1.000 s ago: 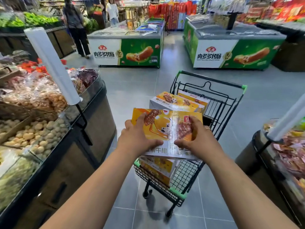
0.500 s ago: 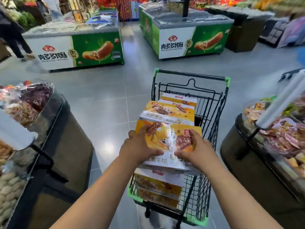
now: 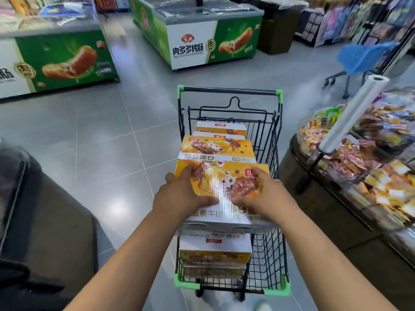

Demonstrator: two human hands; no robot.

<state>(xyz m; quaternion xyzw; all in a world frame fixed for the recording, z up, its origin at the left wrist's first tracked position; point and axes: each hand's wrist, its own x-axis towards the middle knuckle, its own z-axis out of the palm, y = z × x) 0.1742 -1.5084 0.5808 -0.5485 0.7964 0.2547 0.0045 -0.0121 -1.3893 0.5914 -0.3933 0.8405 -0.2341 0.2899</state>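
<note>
Grip: my left hand [image 3: 182,196] and right hand [image 3: 266,194] clasp yellow snack box [image 3: 221,179] by opposite sides, atop stacked boxes [image 3: 215,147] in shopping cart [image 3: 231,91].

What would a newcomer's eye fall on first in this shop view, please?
Most likely the yellow box at the centre, gripped by the left hand and the right hand above a black wire shopping cart stacked with similar boxes. Next come the green chest freezers with sausage pictures, across the aisle. On the right, a white bag roll slants over a snack display.
</note>
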